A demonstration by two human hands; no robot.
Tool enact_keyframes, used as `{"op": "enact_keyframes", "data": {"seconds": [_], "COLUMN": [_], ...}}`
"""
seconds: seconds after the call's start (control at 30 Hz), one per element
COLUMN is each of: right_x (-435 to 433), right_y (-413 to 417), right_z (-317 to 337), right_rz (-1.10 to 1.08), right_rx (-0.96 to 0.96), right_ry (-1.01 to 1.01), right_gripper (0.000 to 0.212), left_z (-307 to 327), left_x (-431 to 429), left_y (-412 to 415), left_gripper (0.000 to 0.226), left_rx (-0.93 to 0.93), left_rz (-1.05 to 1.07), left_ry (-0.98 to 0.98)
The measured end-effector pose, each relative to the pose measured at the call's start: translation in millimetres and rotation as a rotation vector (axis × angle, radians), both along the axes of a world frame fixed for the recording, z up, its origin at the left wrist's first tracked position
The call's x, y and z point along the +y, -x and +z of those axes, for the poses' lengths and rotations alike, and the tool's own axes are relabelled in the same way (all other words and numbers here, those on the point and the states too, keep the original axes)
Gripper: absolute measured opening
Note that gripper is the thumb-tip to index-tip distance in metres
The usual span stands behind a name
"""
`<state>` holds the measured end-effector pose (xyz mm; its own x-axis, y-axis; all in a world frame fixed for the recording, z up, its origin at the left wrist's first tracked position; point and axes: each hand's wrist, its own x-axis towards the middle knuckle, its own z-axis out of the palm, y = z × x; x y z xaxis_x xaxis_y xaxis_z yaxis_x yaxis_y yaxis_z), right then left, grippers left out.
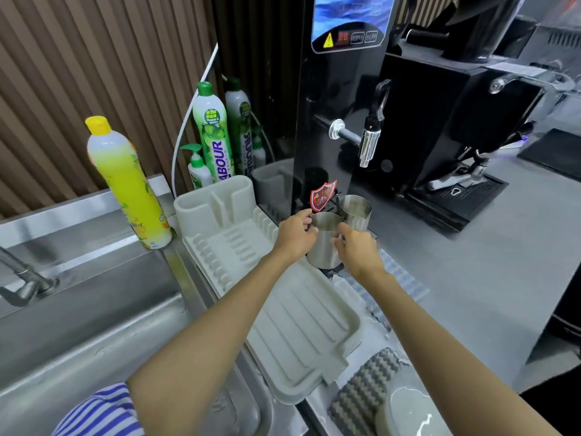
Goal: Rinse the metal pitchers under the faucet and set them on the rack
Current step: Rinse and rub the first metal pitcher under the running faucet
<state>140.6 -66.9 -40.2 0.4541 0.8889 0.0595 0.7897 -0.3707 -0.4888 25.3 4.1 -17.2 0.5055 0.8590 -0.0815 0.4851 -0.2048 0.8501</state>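
Observation:
Two metal pitchers stand upright at the foot of the black water boiler. On the nearer pitcher (323,243) both hands are closed: my left hand (295,236) grips its left rim and side, my right hand (355,251) holds its right side. Just behind it, to the right, the second pitcher (356,210) stands untouched. The pale grey dish rack (298,325) lies directly left of and below the pitchers, with nothing on its ribs. At the far left the faucet (22,278) reaches over the steel sink (94,325); no water is visible.
A yellow detergent bottle (129,187) stands on the sink ledge, with green soap bottles (213,136) behind the rack. The black boiler (339,105) with its steel tap (369,143) rises above the pitchers. A coffee grinder (456,146) is at right. A ridged sponge (361,394) lies near.

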Motion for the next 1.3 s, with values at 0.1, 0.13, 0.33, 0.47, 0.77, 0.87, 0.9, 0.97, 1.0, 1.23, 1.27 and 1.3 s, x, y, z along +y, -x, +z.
{"op": "enact_keyframes", "data": {"seconds": [0.1, 0.13, 0.33, 0.47, 0.77, 0.87, 0.9, 0.97, 1.0, 1.23, 1.27, 1.3], "right_x": [-5.3, -5.9, 3.8, 13.7, 48.1, 58.6, 61.6, 66.0, 67.0, 53.9, 49.2, 42.7], "right_y": [2.3, 3.6, 24.4, 55.0, 158.0, 197.9, 210.2, 236.2, 249.2, 324.7, 328.7, 331.5], "right_z": [5.5, 9.4, 47.5, 66.8, 96.2, 97.9, 96.9, 92.6, 89.5, 42.1, 36.4, 32.7], "right_rz": [0.036, 0.059, 0.337, 0.497, 0.798, 0.844, 0.851, 0.811, 0.763, 0.462, 0.442, 0.439], "right_rx": [0.045, 0.069, 0.061, 0.046, 0.2, 0.39, 0.469, 0.682, 0.778, 0.671, 0.714, 0.756], "right_ry": [-0.074, -0.102, -0.139, -0.16, -0.029, 0.001, -0.001, -0.024, -0.043, -0.058, -0.026, 0.008], "right_gripper": [0.014, 0.013, 0.007, 0.008, 0.013, 0.013, 0.014, 0.016, 0.018, 0.025, 0.033, 0.042], "left_z": [3.4, 5.7, 35.9, 63.9, 86.5, 84.1, 83.4, 80.2, 76.7, 46.6, 43.3, 40.5], "left_x": [-0.1, 1.1, 19.7, 38.1, 43.2, 34.9, 30.3, 18.0, 12.2, -15.8, -18.2, -19.7], "left_y": [7.2, 10.6, 47.7, 93.0, 216.8, 258.8, 270.9, 295.4, 306.4, 346.6, 347.0, 346.7], "left_gripper": [0.041, 0.038, 0.032, 0.042, 0.024, 0.018, 0.018, 0.026, 0.034, 0.028, 0.029, 0.028], "left_rx": [0.022, 0.02, 0.037, 0.174, 0.643, 0.657, 0.656, 0.663, 0.657, 0.576, 0.574, 0.567], "left_rz": [0.046, 0.071, 0.096, 0.046, 0.042, 0.178, 0.227, 0.336, 0.402, 0.689, 0.698, 0.7], "left_ry": [-0.187, -0.249, -0.265, -0.232, -0.294, -0.253, -0.237, -0.212, -0.193, 0.015, 0.034, 0.051]}}
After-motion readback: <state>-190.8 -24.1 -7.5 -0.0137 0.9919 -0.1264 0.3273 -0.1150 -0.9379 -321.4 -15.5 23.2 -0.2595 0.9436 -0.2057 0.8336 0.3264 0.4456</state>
